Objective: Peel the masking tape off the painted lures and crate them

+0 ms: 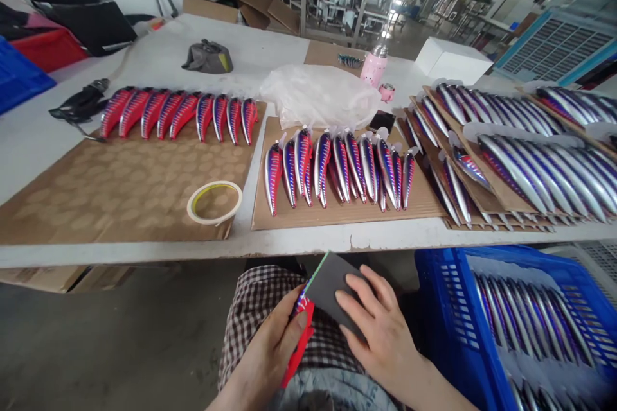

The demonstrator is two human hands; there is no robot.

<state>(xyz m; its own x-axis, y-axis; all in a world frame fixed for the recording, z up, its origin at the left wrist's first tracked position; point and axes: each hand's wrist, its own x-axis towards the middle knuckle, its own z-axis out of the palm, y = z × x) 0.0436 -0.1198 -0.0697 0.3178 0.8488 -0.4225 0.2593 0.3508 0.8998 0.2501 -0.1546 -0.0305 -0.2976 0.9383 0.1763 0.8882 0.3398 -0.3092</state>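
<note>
Over my lap, my left hand point(270, 350) is closed around a fishing lure point(302, 340) with a bright red side and blue-and-white stripes near its top; the fingers hide part of it. My right hand point(383, 331) grips a flat dark grey pad point(332, 286) with a thin green edge. That edge rests against or very close to the lure's upper end; I cannot tell whether they touch. On the table ahead, striped lures point(322, 167) lie on a cardboard sheet point(299, 221). A row of red-sided lures point(153, 112) lines the back of the left cardboard point(130, 186).
A tape roll point(214, 221) lies on the left cardboard. Stacked cardboard layers of silver lures point(540, 170) fill the table's right. Below stands a blue crate point(463, 347) with more lures. Farther back are a plastic bag point(318, 96), a pink bottle point(375, 67) and a white box point(453, 61).
</note>
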